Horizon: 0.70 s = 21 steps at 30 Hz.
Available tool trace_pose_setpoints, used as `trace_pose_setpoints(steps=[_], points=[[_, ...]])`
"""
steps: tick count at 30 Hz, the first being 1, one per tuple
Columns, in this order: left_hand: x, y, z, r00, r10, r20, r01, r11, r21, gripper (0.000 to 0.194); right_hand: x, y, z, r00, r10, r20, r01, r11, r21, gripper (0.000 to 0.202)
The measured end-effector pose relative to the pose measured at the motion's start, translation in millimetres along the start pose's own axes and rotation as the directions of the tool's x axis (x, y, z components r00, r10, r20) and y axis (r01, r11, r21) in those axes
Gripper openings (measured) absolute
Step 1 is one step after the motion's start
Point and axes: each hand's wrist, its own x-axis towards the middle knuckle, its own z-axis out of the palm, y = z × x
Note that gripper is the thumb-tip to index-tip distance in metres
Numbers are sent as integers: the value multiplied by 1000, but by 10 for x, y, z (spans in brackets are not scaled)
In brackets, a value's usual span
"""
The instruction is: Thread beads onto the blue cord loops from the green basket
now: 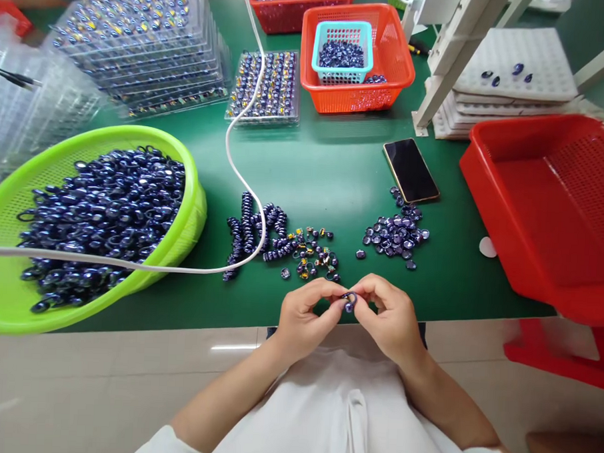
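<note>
Close to the table's front edge, my left hand (307, 317) and my right hand (389, 318) meet fingertip to fingertip. Both pinch a dark blue, shiny ring (349, 302); my fingers cover part of it. Just beyond my left hand lie loose dark rings (308, 261), some showing gold-coloured parts. Left of those are packed rows of dark pieces (246, 227). Ahead of my right hand is a heap of small, glossy, dark oval pieces (394, 234).
A lime-green basket (195, 205) full of dark rings stands left, crossed by a white cable (244, 180). Stacked clear trays (153, 73) and an orange-red basket (355, 102) stand behind. A phone (411, 170) lies centre-right, near a red bin (501, 242) and white foam trays (519, 62).
</note>
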Motion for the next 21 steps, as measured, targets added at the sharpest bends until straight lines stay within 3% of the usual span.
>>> trace_pose_setpoints(steps=[4, 8, 9, 12, 15, 18, 21], points=[[20, 1, -7, 998, -41, 56, 37, 998, 55, 10, 37, -25, -50, 1000, -12, 27, 14, 996, -90, 12], [34, 5, 26, 984, -128, 125, 122, 991, 51, 9, 66, 10, -331, 980, -90, 177, 124, 974, -190, 12], [38, 4, 36, 980, -155, 124, 151, 988, 41, 9, 67, 40, -432, 982, -106, 157, 141, 962, -233, 11], [57, 3, 52, 965, -249, 85, 252, 967, -32, 10, 70, 187, -736, 983, -176, -50, 133, 874, -468, 10], [90, 15, 47, 939, -335, 82, 344, 927, -150, 12, 89, 377, -939, 961, -260, -93, 133, 731, -669, 16], [123, 33, 37, 911, -400, 104, 413, 870, -268, 13, 121, 514, -979, 949, -306, -74, 142, 625, -768, 14], [137, 40, 36, 898, -424, 116, 436, 829, -349, 13, 118, 502, -877, 934, -339, -117, 142, 650, -746, 11]])
